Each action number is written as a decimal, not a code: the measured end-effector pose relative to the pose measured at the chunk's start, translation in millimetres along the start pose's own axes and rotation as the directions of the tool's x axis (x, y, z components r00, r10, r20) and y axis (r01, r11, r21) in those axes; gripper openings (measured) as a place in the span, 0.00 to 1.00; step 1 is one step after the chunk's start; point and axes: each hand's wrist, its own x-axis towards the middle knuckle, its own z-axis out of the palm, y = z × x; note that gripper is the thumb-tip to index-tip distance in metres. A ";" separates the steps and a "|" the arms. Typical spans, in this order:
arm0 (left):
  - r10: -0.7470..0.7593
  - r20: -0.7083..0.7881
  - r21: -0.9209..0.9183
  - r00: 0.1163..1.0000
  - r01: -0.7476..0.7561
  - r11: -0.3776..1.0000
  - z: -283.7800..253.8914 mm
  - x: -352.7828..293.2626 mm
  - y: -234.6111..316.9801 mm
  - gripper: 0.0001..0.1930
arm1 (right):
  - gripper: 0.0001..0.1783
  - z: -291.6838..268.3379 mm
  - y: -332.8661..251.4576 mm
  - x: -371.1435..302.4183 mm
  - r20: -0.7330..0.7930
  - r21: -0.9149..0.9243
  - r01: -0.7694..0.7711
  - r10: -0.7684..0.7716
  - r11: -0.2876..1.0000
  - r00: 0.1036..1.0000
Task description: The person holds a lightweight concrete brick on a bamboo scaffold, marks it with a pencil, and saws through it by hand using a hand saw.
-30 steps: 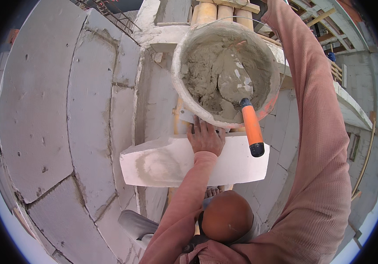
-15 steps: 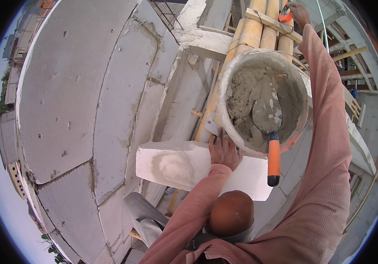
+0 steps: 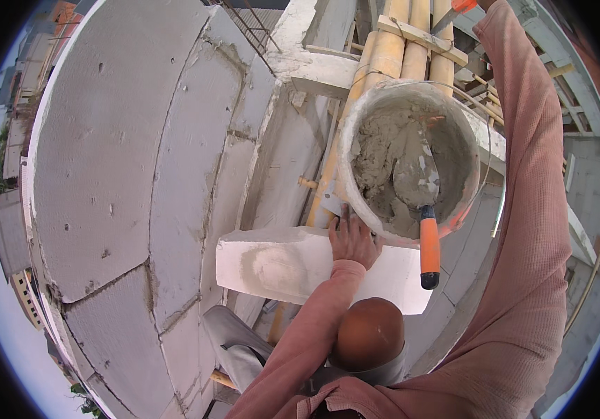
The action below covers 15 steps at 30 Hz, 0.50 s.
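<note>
Just ahead of the flat, spread left hand (image 3: 353, 241) resting on the white block (image 3: 293, 269) sits the mortar bucket (image 3: 411, 157). A trowel (image 3: 420, 202) points its orange handle back toward it; the right hand reaches out of view overhead.

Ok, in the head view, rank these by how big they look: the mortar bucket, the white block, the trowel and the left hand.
1. White block and mortar bucket: they look about equal, too close to rank.
2. Trowel, blade plus orange handle.
3. Left hand, flat on the block's top.
</note>
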 end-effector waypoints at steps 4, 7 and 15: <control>-0.019 -0.050 -0.012 0.999 0.019 1.000 -2.5 -2.6 -0.6 0.26 | 0.09 -49.0 -23.0 -20.0 -0.055 0.201 0.045 -0.035 0.979 0.998; -0.022 -0.056 0.001 0.998 0.022 1.000 -1.6 -0.9 -1.1 0.24 | 0.08 -103.4 -45.4 -59.2 -0.083 0.357 0.069 -0.043 0.932 0.996; -0.061 -0.045 0.095 0.997 0.065 0.993 5.9 -3.4 -5.1 0.27 | 0.07 -263.3 -98.9 -273.6 -0.144 0.653 0.058 0.049 0.755 0.988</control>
